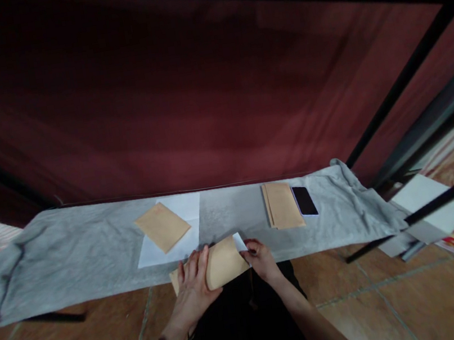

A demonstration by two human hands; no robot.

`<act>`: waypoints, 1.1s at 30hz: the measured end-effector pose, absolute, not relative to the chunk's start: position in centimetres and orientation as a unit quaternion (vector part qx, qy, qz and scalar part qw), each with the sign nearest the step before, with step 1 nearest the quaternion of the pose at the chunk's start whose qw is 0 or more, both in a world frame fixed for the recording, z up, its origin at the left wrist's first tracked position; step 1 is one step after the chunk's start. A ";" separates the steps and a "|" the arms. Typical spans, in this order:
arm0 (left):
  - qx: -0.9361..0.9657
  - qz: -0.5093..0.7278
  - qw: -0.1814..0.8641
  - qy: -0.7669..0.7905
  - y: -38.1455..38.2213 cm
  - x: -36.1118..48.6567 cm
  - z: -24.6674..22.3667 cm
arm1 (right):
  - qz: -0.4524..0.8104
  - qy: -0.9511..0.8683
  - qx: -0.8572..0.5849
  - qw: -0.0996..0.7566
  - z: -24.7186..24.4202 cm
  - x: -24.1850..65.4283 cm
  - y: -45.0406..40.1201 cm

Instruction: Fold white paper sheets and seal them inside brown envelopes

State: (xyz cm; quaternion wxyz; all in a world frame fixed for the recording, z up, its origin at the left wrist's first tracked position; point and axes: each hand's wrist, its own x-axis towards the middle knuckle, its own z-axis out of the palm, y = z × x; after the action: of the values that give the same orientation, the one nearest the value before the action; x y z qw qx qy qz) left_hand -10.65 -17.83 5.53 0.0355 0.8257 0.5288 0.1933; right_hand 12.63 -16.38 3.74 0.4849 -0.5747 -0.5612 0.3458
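While one brown envelope [163, 226] lies on white paper [145, 256], left hand's [196, 289] got fingers spread over another envelope [226, 261] at the bench's [225, 215] near edge, can't tell if gripping. White sheet [239, 242] looks mostly in, right hand [262, 258] pinching its end. Stacked envelopes [286, 205] look untouched; phone [305, 201] beside them, blocking nothing.

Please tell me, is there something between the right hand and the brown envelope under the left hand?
Nothing visible is in the way. The right hand is at one end of the brown envelope, by the white paper showing there; the phone and stacked envelopes lie apart, farther back.
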 end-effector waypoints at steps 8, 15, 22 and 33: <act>0.840 0.194 0.057 0.503 -17.8 -10.1 5.3 | 0.419 -0.487 -0.596 0.481 2.5 11.5 -17.0; 0.849 0.183 0.048 0.493 -17.4 -10.2 5.2 | 0.401 -0.443 -0.588 0.546 3.1 12.1 -17.3; 0.870 0.164 0.025 0.464 -16.2 -9.6 7.5 | 0.490 -0.416 -0.597 0.480 2.9 13.0 -16.5; 0.833 0.241 0.041 0.496 -14.3 -8.6 7.2 | 0.514 -0.293 -0.561 0.579 3.3 13.2 -15.5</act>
State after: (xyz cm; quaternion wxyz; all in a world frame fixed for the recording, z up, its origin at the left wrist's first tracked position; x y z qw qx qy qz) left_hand -8.59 -14.26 7.24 0.0409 0.8334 0.4957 0.2410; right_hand 13.24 -15.49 3.34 0.5794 -0.5607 -0.2934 0.5137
